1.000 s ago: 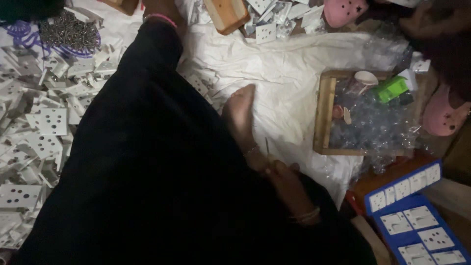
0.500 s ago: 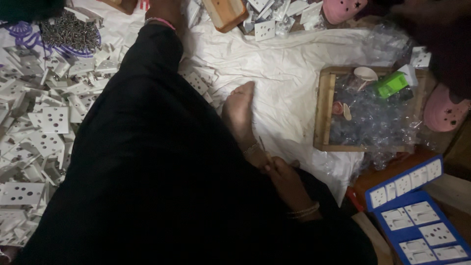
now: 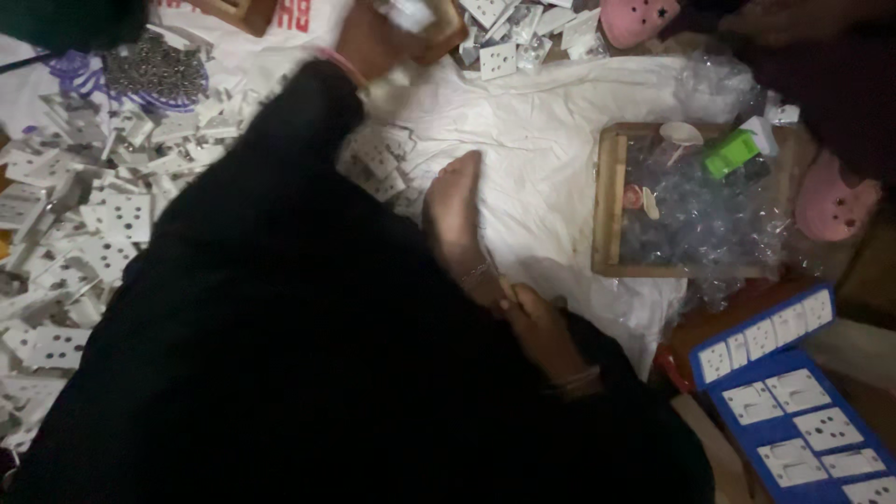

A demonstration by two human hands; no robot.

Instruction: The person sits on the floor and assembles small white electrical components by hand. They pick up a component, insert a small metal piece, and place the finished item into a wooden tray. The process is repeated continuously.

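The person sits on the floor with a bare foot [image 3: 455, 210] stretched across a white cloth [image 3: 551, 140] (apparently spread to keep small parts off the floor). The left hand [image 3: 373, 37] is extended to the top of the view, a pink bangle at its wrist; it meets a white socket plate [image 3: 409, 13] beside a wooden tray [image 3: 439, 33], but motion blur hides the fingers, so how far it has closed, and whether it has actually gripped the plate, cannot be told. The right hand [image 3: 546, 331] rests low against the ankle, fingers loosely curled and holding nothing, seemingly as a brace while the other arm reaches. A large heap of white socket plates [image 3: 84, 215] lies to the left, within reach of that arm, with a pile of small dark metal parts [image 3: 154, 70] above it. To the right, a wooden-framed tray [image 3: 607, 201] holds clear plastic bags and a green tool [image 3: 730, 151]. A blue rack [image 3: 793, 411] at lower right carries plates in rows. Pink clogs [image 3: 831, 201] lie beyond the tray.
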